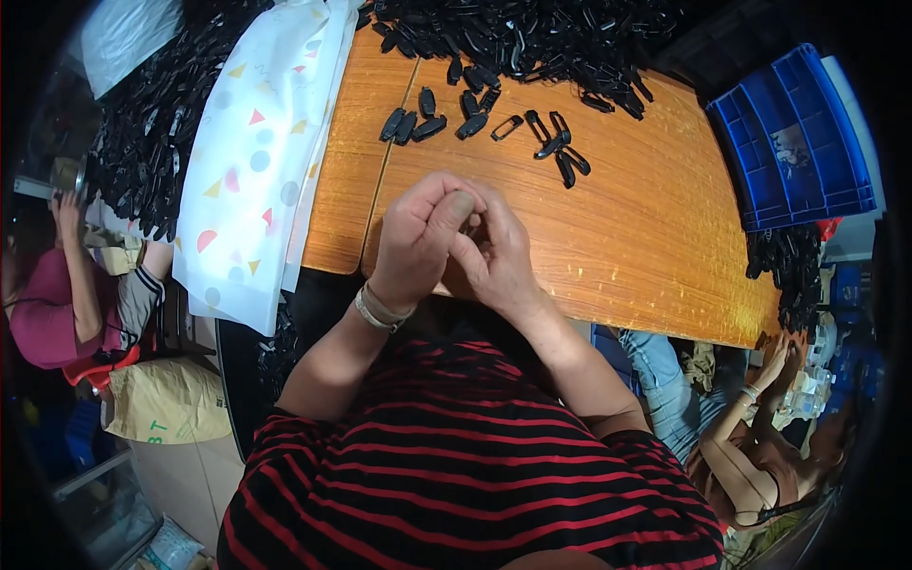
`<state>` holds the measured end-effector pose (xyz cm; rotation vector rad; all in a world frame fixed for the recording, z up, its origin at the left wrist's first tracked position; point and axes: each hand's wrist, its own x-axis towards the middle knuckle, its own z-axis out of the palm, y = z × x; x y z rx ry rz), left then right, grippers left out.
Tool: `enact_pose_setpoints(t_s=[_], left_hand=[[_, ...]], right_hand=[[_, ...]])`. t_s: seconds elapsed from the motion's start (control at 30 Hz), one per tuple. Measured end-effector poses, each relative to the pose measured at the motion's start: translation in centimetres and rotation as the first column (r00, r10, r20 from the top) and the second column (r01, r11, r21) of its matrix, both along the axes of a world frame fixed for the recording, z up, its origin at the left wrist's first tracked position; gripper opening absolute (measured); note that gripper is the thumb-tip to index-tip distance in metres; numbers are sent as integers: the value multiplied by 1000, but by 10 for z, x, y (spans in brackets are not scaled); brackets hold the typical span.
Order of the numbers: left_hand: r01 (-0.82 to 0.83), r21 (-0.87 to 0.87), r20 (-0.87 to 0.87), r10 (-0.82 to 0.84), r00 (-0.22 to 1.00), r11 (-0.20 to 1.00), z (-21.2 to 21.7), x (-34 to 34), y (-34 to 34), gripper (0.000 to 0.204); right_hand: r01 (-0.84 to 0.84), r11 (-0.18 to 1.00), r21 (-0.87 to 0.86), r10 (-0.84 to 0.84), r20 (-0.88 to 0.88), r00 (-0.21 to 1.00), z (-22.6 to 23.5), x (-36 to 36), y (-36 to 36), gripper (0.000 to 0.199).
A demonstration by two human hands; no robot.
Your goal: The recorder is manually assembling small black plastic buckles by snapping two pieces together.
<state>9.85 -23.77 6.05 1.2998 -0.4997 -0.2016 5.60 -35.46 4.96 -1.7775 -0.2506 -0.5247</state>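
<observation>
My left hand point(419, 233) and my right hand point(501, 249) meet over the near edge of the wooden table point(617, 237). Both have their fingers curled and pressed together, with the left thumb on top. Whatever they pinch, if anything, is hidden by the fingers. Beyond them lies a loose group of small black oblong plastic pieces point(429, 127). To the right of that group are several slim black looped pieces point(567, 167), some crossing each other, and one open black frame point(507, 127) by itself.
A large heap of black pieces point(532, 43) covers the table's far side. White patterned plastic sheeting point(237, 180) hangs over the left, beside another black heap point(142, 152). A blue crate point(793, 142) stands at the right. Other people work at the left point(62, 294) and right point(750, 456).
</observation>
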Motion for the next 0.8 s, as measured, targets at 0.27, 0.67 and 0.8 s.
enact_pose_setpoints(t_s=[0.27, 0.67, 0.8], left_hand=[[46, 248, -163, -6, 987, 968, -23, 46, 10, 22], [-650, 707, 681, -24, 732, 278, -21, 98, -4, 20], [-644, 696, 688, -39, 724, 318, -22, 95, -4, 18]], right_hand=[[-228, 955, -190, 156, -334, 930, -11, 32, -47, 27], [16, 316, -949, -102, -18, 995, -2, 102, -104, 22], [108, 452, -885, -94, 73, 993, 0, 92, -105, 14]])
